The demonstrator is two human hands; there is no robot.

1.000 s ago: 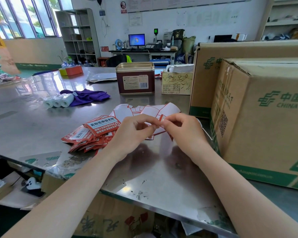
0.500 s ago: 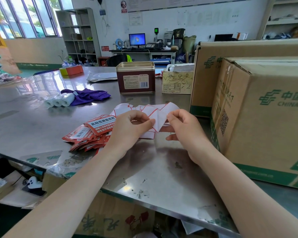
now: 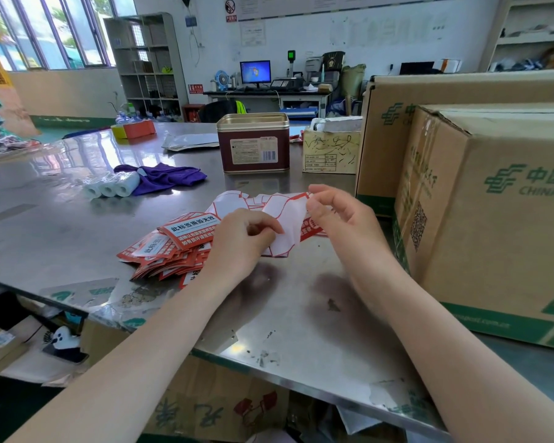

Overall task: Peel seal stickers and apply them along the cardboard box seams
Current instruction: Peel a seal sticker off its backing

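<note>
My left hand pinches the lower edge of a white backing paper. My right hand pinches the upper edge of a seal sticker at the paper's top, and a red printed strip shows under that palm. The piece stretches between both hands just above the steel table. A fanned pile of red and white seal stickers lies left of my left hand. Spent white backing sheets lie behind the hands. The nearest cardboard box, with green print, stands right of my right hand.
A second, larger cardboard box stands behind the first. A brown tin and a small scribbled carton stand at the back. A purple cloth and wrapped paper rolls lie at the left.
My hands have drawn apart: the right hand rose and moved right while the left stayed low, and the sticker and white backing now stretch open between them.
</note>
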